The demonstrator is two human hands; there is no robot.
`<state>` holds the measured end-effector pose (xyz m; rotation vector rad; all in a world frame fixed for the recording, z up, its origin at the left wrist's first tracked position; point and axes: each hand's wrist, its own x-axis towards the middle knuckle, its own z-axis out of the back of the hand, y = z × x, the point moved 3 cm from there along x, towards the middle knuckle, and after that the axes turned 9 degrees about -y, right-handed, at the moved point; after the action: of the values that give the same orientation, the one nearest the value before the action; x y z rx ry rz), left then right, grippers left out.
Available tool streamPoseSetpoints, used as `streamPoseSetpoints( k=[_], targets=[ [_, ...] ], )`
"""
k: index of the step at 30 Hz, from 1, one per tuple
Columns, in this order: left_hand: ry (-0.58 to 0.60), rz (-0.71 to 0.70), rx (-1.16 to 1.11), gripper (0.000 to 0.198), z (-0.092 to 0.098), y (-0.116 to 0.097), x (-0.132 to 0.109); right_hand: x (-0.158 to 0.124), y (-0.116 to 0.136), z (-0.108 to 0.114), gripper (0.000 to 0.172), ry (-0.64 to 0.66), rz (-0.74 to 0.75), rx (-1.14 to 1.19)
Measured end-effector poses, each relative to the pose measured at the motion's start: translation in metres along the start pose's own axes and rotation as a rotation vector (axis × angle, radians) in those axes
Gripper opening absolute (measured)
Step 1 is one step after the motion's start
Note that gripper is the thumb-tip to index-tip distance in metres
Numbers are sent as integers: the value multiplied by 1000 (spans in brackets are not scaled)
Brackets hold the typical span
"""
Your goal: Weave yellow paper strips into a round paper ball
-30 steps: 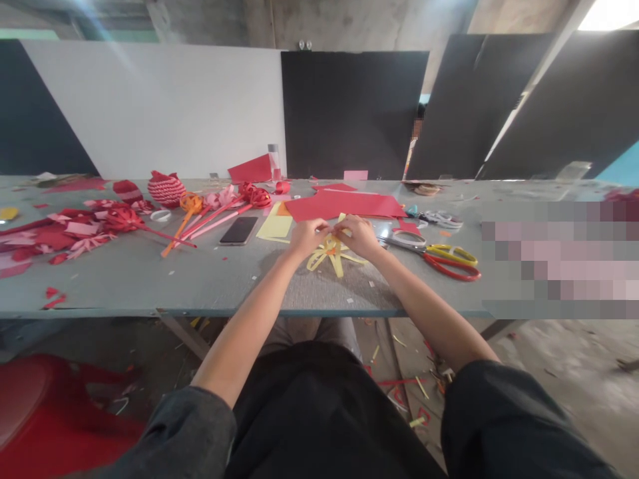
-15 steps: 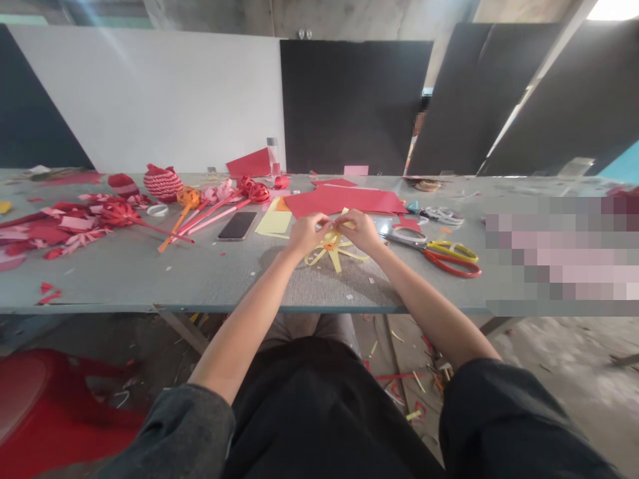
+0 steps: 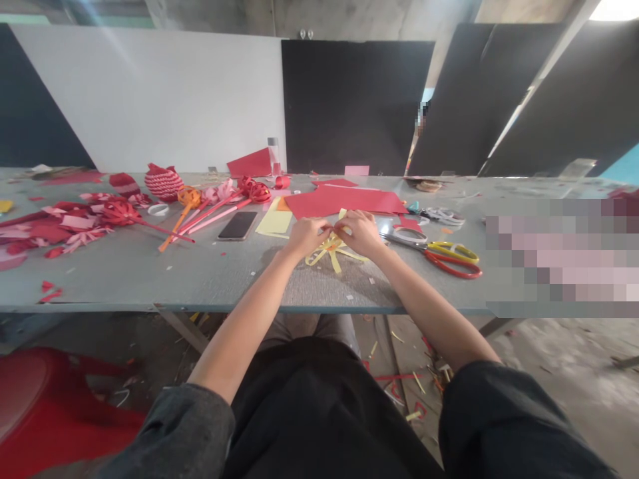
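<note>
A paper flower of looped yellow strips (image 3: pixel 337 266) with an orange centre lies on the table in front of me. My left hand (image 3: pixel 308 238) and my right hand (image 3: pixel 360 233) meet over its far side, fingertips nearly touching. Both hands are closed in a pinch on a yellow paper strip of the flower; the exact spot they grip is partly hidden by the fingers. The near petals spread out below my hands. Beyond them lie red paper sheets (image 3: pixel 344 201), and pale yellow sheets (image 3: pixel 274 221) are to the left.
Scissors with yellow and red handles (image 3: pixel 452 259) lie to the right, with a roll of white tape (image 3: pixel 442 215) behind. A phone (image 3: pixel 238 226) is at left, beside red, pink and orange paper flowers (image 3: pixel 254 189). The table's front edge (image 3: pixel 319 309) runs before my lap. A red stool (image 3: pixel 50 406) stands at lower left.
My fingers have shifted slightly over the yellow flower, and the right hand's fingers curl in closer to the left's. The flower's orange centre is now more covered.
</note>
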<state>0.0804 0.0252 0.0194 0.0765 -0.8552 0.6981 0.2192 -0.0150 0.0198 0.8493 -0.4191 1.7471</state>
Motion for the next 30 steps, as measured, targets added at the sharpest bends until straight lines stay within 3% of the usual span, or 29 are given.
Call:
streamPoseSetpoints(
  k=[18, 21, 27, 30],
  targets=[
    [52, 135, -400, 26, -7, 13, 2, 1, -6, -2, 15, 22, -9, 153],
    [59, 114, -340, 25, -6, 11, 1, 1, -5, -2, 15, 33, -10, 157],
    [21, 47, 10, 18, -1, 1, -2, -1, -2, -4, 14, 36, 20, 105],
    [-77, 153, 77, 15, 4, 2, -2, 0, -4, -5, 14, 5, -26, 148]
  ],
)
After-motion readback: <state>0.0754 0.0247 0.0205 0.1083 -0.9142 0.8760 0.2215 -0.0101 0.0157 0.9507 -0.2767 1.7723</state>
